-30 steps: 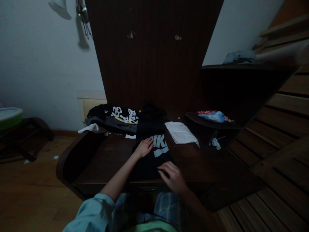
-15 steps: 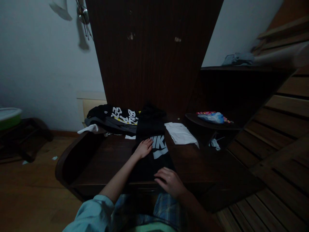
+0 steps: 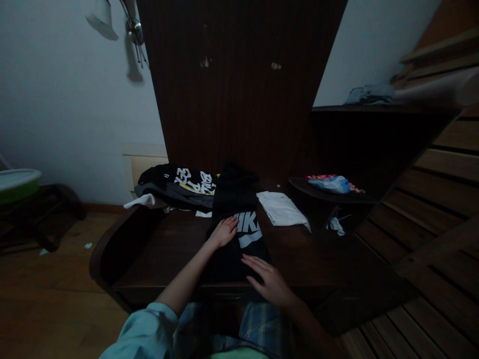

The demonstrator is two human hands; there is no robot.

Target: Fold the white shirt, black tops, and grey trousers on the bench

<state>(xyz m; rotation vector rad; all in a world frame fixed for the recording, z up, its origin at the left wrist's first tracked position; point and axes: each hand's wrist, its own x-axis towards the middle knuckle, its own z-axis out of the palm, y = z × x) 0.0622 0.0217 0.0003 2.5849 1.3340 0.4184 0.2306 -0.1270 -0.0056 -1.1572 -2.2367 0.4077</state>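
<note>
A black garment with pale block letters (image 3: 249, 239) lies folded lengthwise on the dark wooden bench top (image 3: 160, 262). My left hand (image 3: 225, 232) rests flat on it, fingers stretched out beside the lettering. Over the garment's near right part is my right hand (image 3: 267, 279), open, with the fingers extended and the thumb apart; whether it presses on the cloth I cannot tell. To the right lies a folded white cloth (image 3: 282, 208). A heap of dark clothes (image 3: 175, 184) with white and yellow print sits at the back left.
A tall dark panel (image 3: 239, 99) rises behind the bench. At the right, a shelf (image 3: 337, 197) carries a colourful plastic package (image 3: 331, 183). The bench's curved side (image 3: 101, 254) stands at left. Farther left, a green-rimmed basin (image 3: 18, 184) sits on a low stool (image 3: 56, 209).
My right hand has moved slightly up over the garment and its fingers have straightened. My left hand stays on the cloth. The whole view has shifted a little.
</note>
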